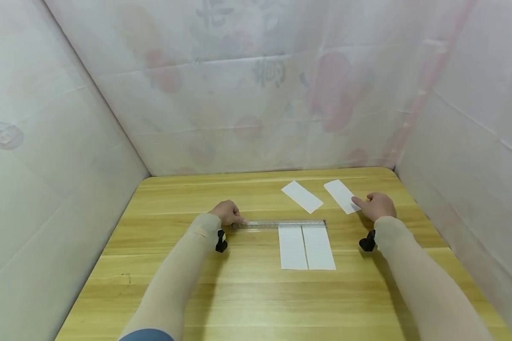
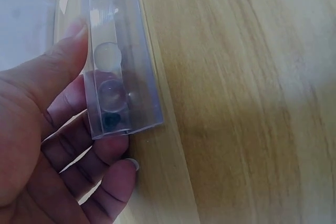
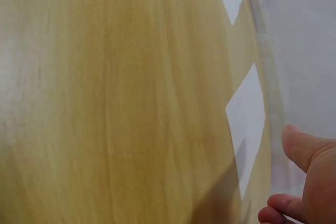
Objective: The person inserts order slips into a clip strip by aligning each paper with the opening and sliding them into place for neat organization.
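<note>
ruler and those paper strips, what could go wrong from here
The left hand holds the clear ruler only at its far left end, so the free end could swing and nudge the two strips laid side by side out of line. The right hand touches just the corner of a loose strip, which may slide or crease.

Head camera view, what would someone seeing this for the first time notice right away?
Probably the four white paper strips on the wooden table: two paired strips lie side by side mid-table, their top ends at a clear ruler, and two loose strips lie slanted farther back. The left hand holds the ruler's left end, and the right hand touches the rightmost strip.
</note>
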`<action>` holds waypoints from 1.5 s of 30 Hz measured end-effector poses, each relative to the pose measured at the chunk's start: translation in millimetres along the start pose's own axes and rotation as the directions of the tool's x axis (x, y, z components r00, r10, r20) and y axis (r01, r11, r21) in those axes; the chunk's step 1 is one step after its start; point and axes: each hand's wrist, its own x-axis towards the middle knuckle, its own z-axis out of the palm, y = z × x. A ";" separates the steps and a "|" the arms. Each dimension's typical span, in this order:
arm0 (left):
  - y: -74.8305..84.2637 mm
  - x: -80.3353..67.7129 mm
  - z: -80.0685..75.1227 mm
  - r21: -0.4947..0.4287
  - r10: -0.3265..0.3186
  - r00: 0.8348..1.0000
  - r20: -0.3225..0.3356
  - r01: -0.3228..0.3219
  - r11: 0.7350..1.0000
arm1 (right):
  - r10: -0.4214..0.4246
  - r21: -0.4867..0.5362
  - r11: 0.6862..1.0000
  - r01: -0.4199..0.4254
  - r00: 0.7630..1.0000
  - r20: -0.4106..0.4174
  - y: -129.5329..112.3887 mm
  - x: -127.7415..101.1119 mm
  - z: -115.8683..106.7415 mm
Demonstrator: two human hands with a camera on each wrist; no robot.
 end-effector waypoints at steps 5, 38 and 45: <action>-3.1 3.0 0.7 0.004 0.001 1.000 -0.005 -0.001 1.000 | 0.039 0.020 0.999 -0.040 0.998 0.045 1.3 4.6 4.3; -8.3 16.5 10.1 -0.052 -0.001 1.000 0.006 0.001 0.999 | 0.010 0.197 0.980 0.018 0.990 -0.140 29.1 -0.8 27.4; -15.9 18.6 16.9 -0.070 0.003 1.000 -0.012 -0.004 0.998 | 0.005 0.243 0.970 0.027 0.991 -0.131 39.2 -0.7 35.2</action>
